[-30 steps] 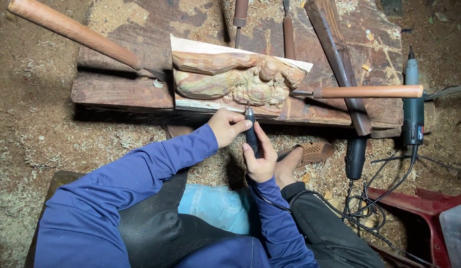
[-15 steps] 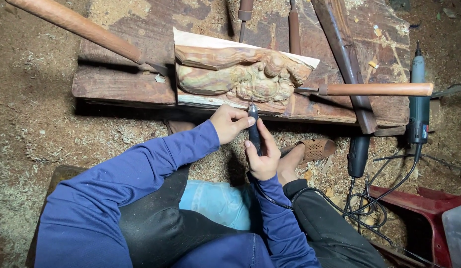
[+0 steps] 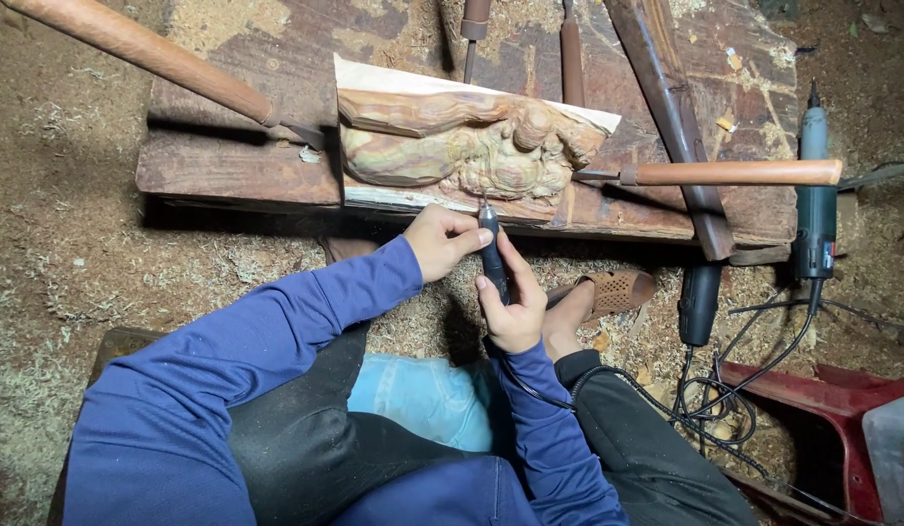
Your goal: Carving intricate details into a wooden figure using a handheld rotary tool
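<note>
A pale wooden carving point(image 3: 471, 146) with rounded relief shapes lies on a dark wooden bench point(image 3: 238, 166). My right hand point(image 3: 515, 302) grips a slim black corded rotary tool point(image 3: 492, 251), whose tip points at the carving's lower edge. My left hand point(image 3: 442, 239) sits just left of the tool, fingers touching its upper part to steady it. Both arms wear blue sleeves.
Two long wooden-handled chisels point(image 3: 145, 54) point(image 3: 734, 173) wedge against the carving from left and right. Several more tools lie at the bench's back. Two power tools point(image 3: 814, 195) point(image 3: 700, 302) with tangled cords point(image 3: 725, 399) rest at right, near a red object point(image 3: 842, 429). Sawdust covers the floor.
The view has shifted slightly. Both hands with the rotary tool have moved up toward the carving's lower edge.
</note>
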